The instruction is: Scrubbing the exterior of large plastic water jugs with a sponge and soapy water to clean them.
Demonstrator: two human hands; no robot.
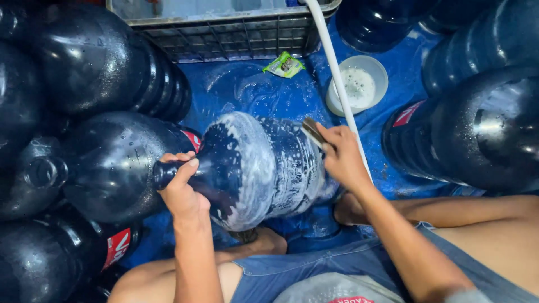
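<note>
The left hand [182, 193] closes around the neck of a big blue water jug [264, 168] lying on its side at centre. The right hand [339, 154] at three o'clock pinches a scrubbing pad [310, 131] against its soapy wall. Probably slippery, light and stiff; the neck seems the surest hold. Beyond, at one o'clock, a white bowl [359, 84] sits on the blue tarp [247, 90].

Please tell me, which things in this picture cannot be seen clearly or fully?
Head view only:
- Scrubber: mostly covered by the right hand; its kind is unclear.
- Soapy bottle: its mouth is hidden by the left hand, its underside by its own body.
- White bowl: contents too small to identify, and the white hose crosses it.
- Grey crate: cut off by the top edge.
</note>
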